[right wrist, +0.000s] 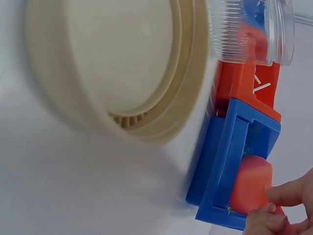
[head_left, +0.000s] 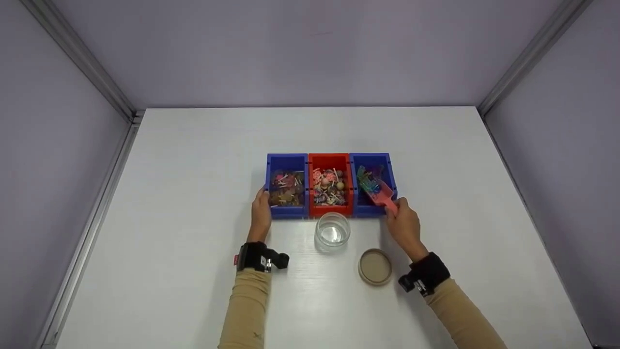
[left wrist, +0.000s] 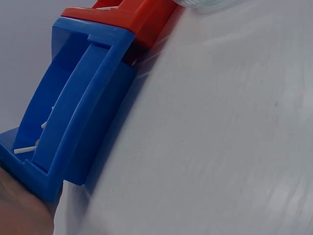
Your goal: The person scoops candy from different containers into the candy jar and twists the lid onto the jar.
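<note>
In the head view, my right hand (head_left: 404, 224) grips the handle of a pink scoop (head_left: 383, 194). The scoop's blade sits inside the right blue bin (head_left: 372, 211), among shiny teal, blue and purple pieces (head_left: 369, 180) whose kind I cannot tell. Thumb and fingers pinch the scoop (right wrist: 250, 186) in the right wrist view. My left hand (head_left: 260, 215) rests against the outer left side of the left blue bin (head_left: 286, 212), which holds wrapped lollipops (head_left: 286, 186). Between the two stands a red bin (head_left: 330, 210) with more small lollipops (head_left: 329, 186).
An uncapped clear jar (head_left: 333, 232) stands just in front of the red bin. Nearer me, a beige round lid (head_left: 375, 267) lies with its hollow side up. White table surface (head_left: 184, 203) surrounds everything, with pale walls at the back and sides.
</note>
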Demonstrator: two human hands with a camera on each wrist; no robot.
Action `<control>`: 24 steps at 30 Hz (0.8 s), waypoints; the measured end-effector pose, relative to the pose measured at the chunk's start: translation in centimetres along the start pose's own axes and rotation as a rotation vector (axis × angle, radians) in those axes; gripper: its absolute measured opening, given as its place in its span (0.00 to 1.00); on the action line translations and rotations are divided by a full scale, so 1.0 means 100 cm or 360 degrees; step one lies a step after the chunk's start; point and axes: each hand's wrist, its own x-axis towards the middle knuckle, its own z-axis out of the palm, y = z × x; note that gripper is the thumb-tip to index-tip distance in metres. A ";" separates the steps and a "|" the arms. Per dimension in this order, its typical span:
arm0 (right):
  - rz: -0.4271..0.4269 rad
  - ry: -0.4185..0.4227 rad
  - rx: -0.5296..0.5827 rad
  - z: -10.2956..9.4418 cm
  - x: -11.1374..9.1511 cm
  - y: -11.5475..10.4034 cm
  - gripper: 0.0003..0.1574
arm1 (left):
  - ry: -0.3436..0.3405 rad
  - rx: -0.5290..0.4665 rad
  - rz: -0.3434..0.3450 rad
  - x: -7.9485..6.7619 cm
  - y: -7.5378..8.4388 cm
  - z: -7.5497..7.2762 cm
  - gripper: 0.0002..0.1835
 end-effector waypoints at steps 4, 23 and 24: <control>-0.0005 0.0016 0.0028 0.002 -0.001 0.001 0.14 | 0.0009 0.0009 -0.0007 0.001 0.000 0.000 0.28; -0.0059 0.0001 0.0129 0.011 -0.004 0.011 0.14 | 0.0045 -0.0023 -0.0023 0.001 0.005 0.001 0.28; -0.0063 -0.0002 0.0144 0.011 -0.004 0.012 0.14 | 0.0044 -0.0015 -0.0029 0.002 0.005 0.001 0.28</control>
